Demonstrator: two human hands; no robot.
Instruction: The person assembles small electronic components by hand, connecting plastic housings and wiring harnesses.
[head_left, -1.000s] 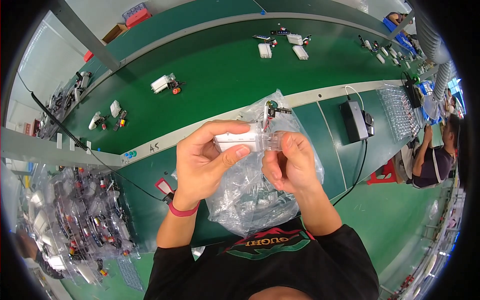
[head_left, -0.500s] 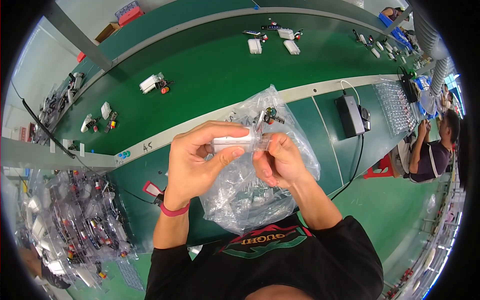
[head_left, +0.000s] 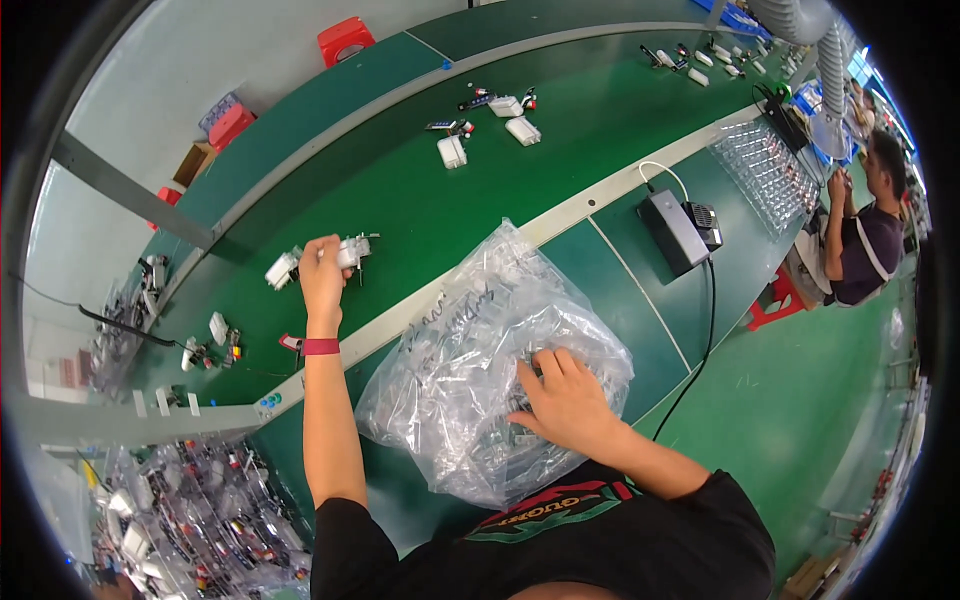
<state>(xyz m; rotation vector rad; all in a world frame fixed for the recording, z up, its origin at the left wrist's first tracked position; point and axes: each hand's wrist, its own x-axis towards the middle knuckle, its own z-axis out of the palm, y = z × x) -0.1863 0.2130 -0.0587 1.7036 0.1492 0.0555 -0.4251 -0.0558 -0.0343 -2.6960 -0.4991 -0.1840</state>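
Over the green belt, my left hand [head_left: 322, 278] grips a white plastic housing [head_left: 350, 253] with a see-through part and small dark pieces at its end. Just left of it lies another white housing [head_left: 282, 270]. My right hand [head_left: 568, 405] is at a large see-through plastic bag [head_left: 450, 350] on the bench in front of me. Its thumb and fingers are apart, and the fingertips touch the bag near small transparent parts inside. Whether those fingertips touch a part is hard to see.
Several white housings with dark parts [head_left: 452, 151] lie farther along the green belt [head_left: 400, 215]. A black power adapter [head_left: 673, 232] with cables and a transparent tray [head_left: 765, 175] are at right. Bagged assemblies [head_left: 200, 520] fill the lower left. A co-worker [head_left: 865, 220] sits at right.
My left hand has carried the white housing from above the bag forward and left to the belt. My right hand has let go of its end and moved down onto the bag. The view has shifted.
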